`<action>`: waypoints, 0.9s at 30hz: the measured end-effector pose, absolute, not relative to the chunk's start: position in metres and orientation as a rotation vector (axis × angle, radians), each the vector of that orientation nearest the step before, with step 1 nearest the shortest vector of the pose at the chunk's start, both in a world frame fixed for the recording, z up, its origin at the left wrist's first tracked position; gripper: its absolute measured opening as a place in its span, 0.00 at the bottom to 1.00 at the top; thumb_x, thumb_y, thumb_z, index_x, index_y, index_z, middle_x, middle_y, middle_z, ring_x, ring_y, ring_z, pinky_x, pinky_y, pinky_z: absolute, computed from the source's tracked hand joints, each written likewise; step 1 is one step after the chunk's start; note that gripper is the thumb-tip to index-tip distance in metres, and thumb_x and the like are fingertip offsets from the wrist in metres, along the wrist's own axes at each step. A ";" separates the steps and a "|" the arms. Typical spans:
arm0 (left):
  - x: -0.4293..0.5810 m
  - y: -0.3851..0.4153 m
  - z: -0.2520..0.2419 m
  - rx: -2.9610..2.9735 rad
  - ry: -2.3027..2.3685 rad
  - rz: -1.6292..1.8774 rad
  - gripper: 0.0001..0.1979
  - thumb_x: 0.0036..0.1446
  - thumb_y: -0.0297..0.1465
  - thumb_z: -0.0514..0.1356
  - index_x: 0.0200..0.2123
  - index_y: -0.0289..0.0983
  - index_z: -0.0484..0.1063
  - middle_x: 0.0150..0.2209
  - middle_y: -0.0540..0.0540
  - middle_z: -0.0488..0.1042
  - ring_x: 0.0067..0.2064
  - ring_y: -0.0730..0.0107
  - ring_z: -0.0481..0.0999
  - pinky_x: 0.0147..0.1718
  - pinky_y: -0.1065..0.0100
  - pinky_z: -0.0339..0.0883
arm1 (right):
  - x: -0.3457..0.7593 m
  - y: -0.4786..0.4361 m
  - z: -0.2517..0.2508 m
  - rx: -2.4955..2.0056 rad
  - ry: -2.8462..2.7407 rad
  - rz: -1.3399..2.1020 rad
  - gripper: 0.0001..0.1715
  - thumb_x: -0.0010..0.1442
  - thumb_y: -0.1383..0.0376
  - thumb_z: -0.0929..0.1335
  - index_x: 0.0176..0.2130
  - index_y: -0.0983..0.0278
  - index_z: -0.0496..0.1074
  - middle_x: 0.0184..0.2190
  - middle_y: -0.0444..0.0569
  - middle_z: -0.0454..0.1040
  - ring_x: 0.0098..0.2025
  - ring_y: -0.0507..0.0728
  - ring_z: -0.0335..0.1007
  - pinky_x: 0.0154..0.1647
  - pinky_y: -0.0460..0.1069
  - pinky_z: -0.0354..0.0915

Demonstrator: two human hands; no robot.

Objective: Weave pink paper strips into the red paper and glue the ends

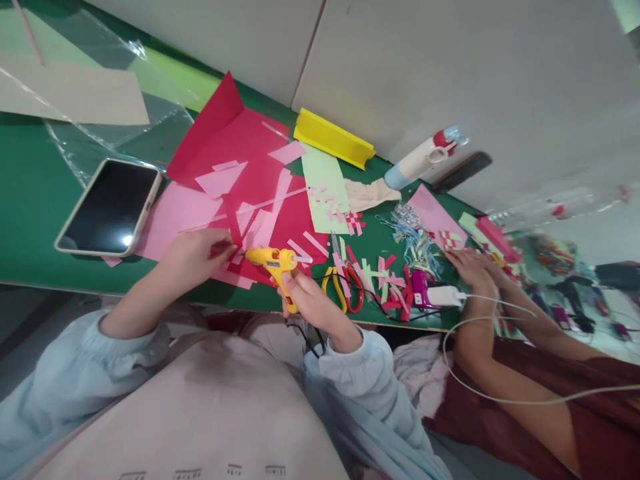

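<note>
My right hand (305,297) is wrapped round the handle of a yellow glue gun (270,259). A clear glue stick juts from the gun's right end, and its nozzle end points left at my left hand (200,257). The thumb and fingertips of that hand are pinched together over the paper; what they hold is too small to make out. Beneath and beyond both hands lie red paper (265,150) and pink paper pieces (175,210). Scissors with yellow and red-orange handles (354,287) rest just right of the glue gun.
A phone (110,207) lies at left. Behind are a yellow tray (333,139) and a bottle (420,160). Cut strips (395,280), silvery tinsel (406,217) and a purple power adapter (420,290) with a white charger are at right, beside another person's hands (473,270).
</note>
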State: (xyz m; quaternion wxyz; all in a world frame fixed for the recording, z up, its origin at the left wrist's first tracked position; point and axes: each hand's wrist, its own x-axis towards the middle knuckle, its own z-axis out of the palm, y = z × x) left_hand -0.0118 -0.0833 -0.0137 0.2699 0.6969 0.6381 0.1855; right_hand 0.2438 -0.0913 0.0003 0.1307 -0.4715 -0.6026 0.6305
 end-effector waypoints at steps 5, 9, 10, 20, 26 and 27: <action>-0.011 -0.083 -0.013 1.872 1.730 0.483 0.13 0.60 0.42 0.52 0.31 0.40 0.68 0.31 0.45 0.75 0.32 0.63 0.70 0.32 0.63 0.58 | 0.246 -0.090 -0.003 -1.294 -1.625 1.907 0.35 0.62 0.35 0.58 0.43 0.64 0.64 0.32 0.43 0.66 0.21 0.48 0.68 0.25 0.47 0.64; -0.011 -0.084 -0.013 1.871 1.738 0.507 0.13 0.59 0.42 0.52 0.30 0.40 0.67 0.30 0.46 0.75 0.31 0.63 0.70 0.32 0.63 0.58 | 0.243 -0.091 -0.004 -1.272 -1.637 1.942 0.33 0.64 0.37 0.58 0.43 0.64 0.63 0.30 0.42 0.66 0.21 0.48 0.67 0.25 0.47 0.63; -0.011 -0.084 -0.013 1.871 1.739 0.515 0.13 0.59 0.42 0.52 0.30 0.40 0.67 0.30 0.46 0.75 0.31 0.63 0.71 0.32 0.63 0.58 | 0.243 -0.092 -0.004 -1.265 -1.645 1.940 0.33 0.64 0.37 0.58 0.43 0.64 0.63 0.30 0.42 0.66 0.21 0.48 0.66 0.25 0.47 0.63; -0.010 -0.084 -0.011 1.866 1.743 0.505 0.13 0.59 0.42 0.52 0.31 0.41 0.70 0.32 0.45 0.77 0.33 0.61 0.73 0.32 0.64 0.59 | 0.242 -0.089 -0.010 -1.276 -1.669 1.902 0.31 0.65 0.38 0.58 0.42 0.63 0.63 0.31 0.42 0.66 0.21 0.48 0.67 0.25 0.47 0.64; -0.010 -0.084 -0.011 1.871 1.749 0.490 0.12 0.58 0.41 0.52 0.31 0.41 0.70 0.31 0.45 0.76 0.33 0.61 0.73 0.32 0.63 0.59 | 0.241 -0.089 -0.011 -1.278 -1.659 1.892 0.31 0.65 0.38 0.58 0.42 0.63 0.63 0.31 0.42 0.65 0.21 0.48 0.67 0.25 0.47 0.64; -0.010 -0.084 -0.011 1.872 1.744 0.491 0.12 0.58 0.41 0.52 0.31 0.41 0.69 0.31 0.45 0.76 0.33 0.61 0.73 0.32 0.63 0.59 | 0.242 -0.089 -0.010 -1.280 -1.663 1.897 0.31 0.64 0.38 0.58 0.42 0.63 0.63 0.31 0.42 0.65 0.21 0.48 0.67 0.25 0.47 0.64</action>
